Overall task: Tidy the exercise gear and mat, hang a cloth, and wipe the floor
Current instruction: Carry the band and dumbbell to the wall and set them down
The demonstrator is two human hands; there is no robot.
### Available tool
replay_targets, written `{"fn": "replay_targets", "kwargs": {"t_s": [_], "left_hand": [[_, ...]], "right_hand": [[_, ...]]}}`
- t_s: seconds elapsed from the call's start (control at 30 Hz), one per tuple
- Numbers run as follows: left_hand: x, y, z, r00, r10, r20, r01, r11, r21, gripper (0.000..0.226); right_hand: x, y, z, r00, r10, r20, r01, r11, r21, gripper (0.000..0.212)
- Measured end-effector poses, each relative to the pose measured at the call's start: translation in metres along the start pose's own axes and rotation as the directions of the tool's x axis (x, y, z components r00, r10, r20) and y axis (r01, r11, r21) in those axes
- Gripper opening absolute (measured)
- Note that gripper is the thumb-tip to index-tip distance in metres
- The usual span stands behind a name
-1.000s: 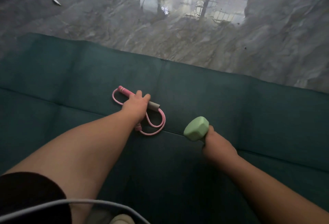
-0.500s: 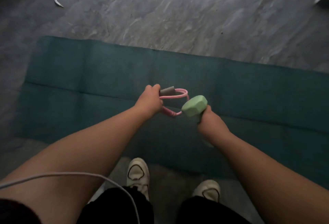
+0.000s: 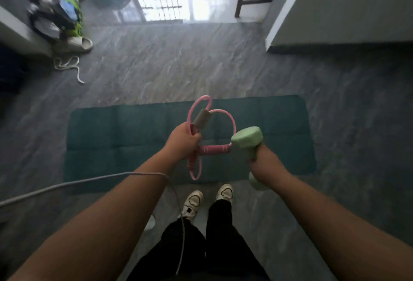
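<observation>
Both hands have risen off the mat point(image 3: 134, 137) since a second ago (the person now stands at its 6 o'clock edge). Left hand point(image 3: 182, 141) grips one pink resistance band point(image 3: 211, 133), looped; right hand point(image 3: 266, 164), at 3 o'clock, clasps one green dumbbell point(image 3: 247, 137), both seemingly gathered for carrying away.

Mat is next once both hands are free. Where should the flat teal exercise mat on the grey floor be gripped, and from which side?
Probably one short end of the teal exercise mat, gripped along its edge, coming from that side. It lies flat and open, long axis left to right, with crosswise fold creases, so it should fold end to end. The left hand and right hand are full now.
</observation>
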State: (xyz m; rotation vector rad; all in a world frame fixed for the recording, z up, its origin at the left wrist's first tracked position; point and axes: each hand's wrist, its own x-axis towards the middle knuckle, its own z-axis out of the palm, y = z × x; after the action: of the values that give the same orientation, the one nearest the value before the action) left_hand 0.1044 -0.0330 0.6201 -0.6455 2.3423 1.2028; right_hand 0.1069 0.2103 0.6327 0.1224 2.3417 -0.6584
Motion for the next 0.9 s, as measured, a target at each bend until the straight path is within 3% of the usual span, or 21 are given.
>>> {"fn": "replay_targets", "kwargs": {"t_s": [0.2,0.43,0.6,0.9], "left_hand": [[-0.067,0.097,0.002,0.970,0.195,0.144,-0.185,0.980,-0.080,0.016],[-0.115,0.165,0.052,0.854,0.346,0.389,-0.369,0.929,-0.017,0.019],[-0.154,0.196,0.109,0.739,0.416,0.530,-0.495,0.869,0.008,0.005],[-0.239,0.274,0.265,0.562,0.443,0.698,-0.633,0.774,0.019,0.022]], "right_hand": [[-0.111,0.027,-0.048,0.979,0.090,-0.182,-0.065,0.988,0.136,0.042],[-0.212,0.079,-0.055,0.831,0.388,-0.399,-0.183,0.868,0.462,0.041],[-0.281,0.132,-0.054,0.693,0.588,-0.418,-0.266,0.747,0.609,0.039],[-0.367,0.265,-0.067,0.516,0.759,-0.398,-0.268,0.584,0.766,0.042]]}}
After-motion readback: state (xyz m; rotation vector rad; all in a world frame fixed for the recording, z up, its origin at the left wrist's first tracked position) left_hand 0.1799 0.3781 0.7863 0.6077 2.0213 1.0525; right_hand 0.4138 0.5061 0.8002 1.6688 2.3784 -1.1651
